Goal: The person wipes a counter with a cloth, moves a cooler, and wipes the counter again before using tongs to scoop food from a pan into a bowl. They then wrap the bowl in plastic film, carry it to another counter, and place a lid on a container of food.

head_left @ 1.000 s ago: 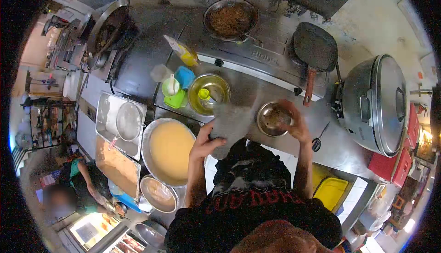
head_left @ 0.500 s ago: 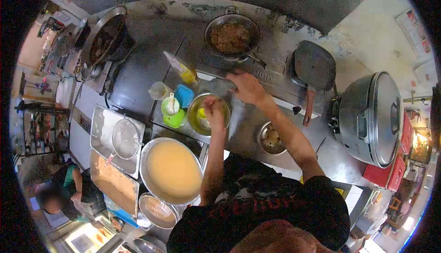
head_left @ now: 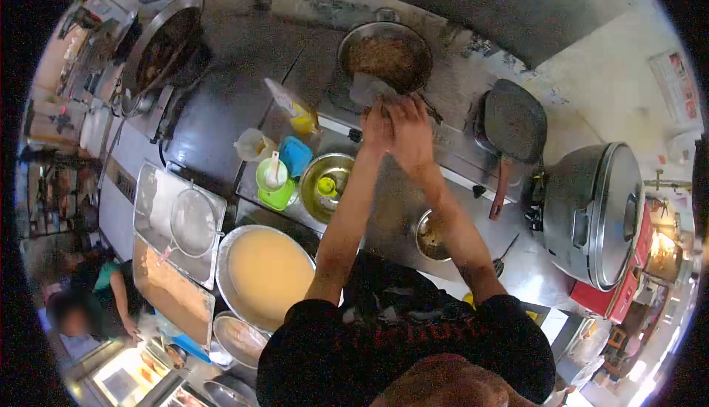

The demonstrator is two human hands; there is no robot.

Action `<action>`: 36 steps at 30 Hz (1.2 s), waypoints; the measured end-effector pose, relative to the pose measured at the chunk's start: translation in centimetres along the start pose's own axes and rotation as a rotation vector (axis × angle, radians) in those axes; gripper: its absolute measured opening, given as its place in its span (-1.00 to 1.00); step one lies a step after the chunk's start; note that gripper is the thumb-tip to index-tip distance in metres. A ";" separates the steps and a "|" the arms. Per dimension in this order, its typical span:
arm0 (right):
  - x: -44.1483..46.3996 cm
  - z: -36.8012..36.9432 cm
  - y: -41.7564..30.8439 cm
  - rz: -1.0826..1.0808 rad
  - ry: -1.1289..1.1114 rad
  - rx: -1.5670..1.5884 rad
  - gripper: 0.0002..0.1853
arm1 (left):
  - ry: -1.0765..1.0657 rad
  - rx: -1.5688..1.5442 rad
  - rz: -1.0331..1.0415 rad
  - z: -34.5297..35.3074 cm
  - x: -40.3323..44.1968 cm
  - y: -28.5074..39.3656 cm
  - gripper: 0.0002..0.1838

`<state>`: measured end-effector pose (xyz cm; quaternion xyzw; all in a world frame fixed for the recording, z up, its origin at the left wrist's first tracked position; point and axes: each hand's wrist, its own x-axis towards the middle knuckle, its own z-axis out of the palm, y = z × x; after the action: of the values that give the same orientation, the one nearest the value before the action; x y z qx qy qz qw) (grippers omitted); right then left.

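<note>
- Head view, with twelve o'clock at its top: a greyish translucent piece was in front of the near rim of the steel pan, which held brown food. Whether it touched the rim, I could not tell.
- The left hand had bent fingers which, as it seemed, grasped the lower edge of this piece.
- The right hand was just beside it, fingers curved toward the same edge; whether they pinched it was not clear.
- From the hands, a steel bowl with a yellow-green cup stood between seven and eight o'clock, the grill pan at three, and a small bowl between five and six.
- In my judgement, the step in hand was two-handed handling of the piece beside the pan.
- The next move, I thought, called for a firm hold and fingertips away from the possibly hot rim.
</note>
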<state>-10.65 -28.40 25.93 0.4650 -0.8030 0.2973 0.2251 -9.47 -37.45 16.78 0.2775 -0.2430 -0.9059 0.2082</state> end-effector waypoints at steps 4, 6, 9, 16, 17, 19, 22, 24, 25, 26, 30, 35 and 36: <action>-11.7 2.2 0.2 0.444 -0.540 0.172 -0.84 | 0.419 0.251 -0.061 0.6 1.6 0.5 -0.32; -19.0 8.2 2.4 0.570 -0.937 0.248 -0.84 | 0.445 0.289 -0.103 1.1 1.4 0.8 -0.19; -17.7 12.7 0.8 0.544 -0.799 0.327 -0.85 | 0.339 0.391 -0.096 -0.6 2.9 0.0 -0.18; -14.5 18.2 0.6 0.599 -0.624 0.312 -0.84 | 0.356 0.188 -0.108 -1.6 4.1 -0.6 -0.20; -14.5 18.3 0.5 0.600 -0.618 0.312 -0.84 | 0.334 0.206 -0.145 -1.8 4.5 -0.6 -0.20; -14.7 18.3 0.1 0.605 -0.613 0.321 -0.84 | 0.293 0.242 -0.222 -2.5 5.0 -0.4 -0.21; -14.9 18.0 -0.3 0.608 -0.615 0.321 -0.84 | 0.237 0.164 -0.191 -5.1 6.6 -1.4 -0.41; -15.1 18.1 -0.5 0.612 -0.616 0.328 -0.83 | 0.196 0.117 -0.173 -7.0 7.9 -2.4 -0.54; -15.1 18.3 -0.6 0.614 -0.614 0.330 -0.83 | 0.180 0.182 -0.143 -6.9 8.1 -2.6 -0.51; -15.2 18.4 -0.4 0.614 -0.615 0.335 -0.83 | 0.165 0.247 -0.113 -6.9 8.3 -2.8 -0.49; -15.6 16.6 1.2 0.595 -0.666 0.391 -0.82 | 0.223 0.335 -0.138 -4.1 5.3 -1.5 -0.20; -15.9 0.5 7.5 0.690 -0.708 0.551 -0.80 | 0.189 0.174 -0.303 -4.5 8.2 -2.1 -0.31; -15.0 -2.3 8.9 0.848 -0.622 0.631 -0.83 | 0.112 0.145 -0.317 -4.9 9.0 -2.2 -0.36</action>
<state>-11.29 -14.15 15.70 0.2141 -0.8194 0.4348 -0.3062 -13.87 -41.87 8.38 0.3766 -0.2487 -0.8907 0.0554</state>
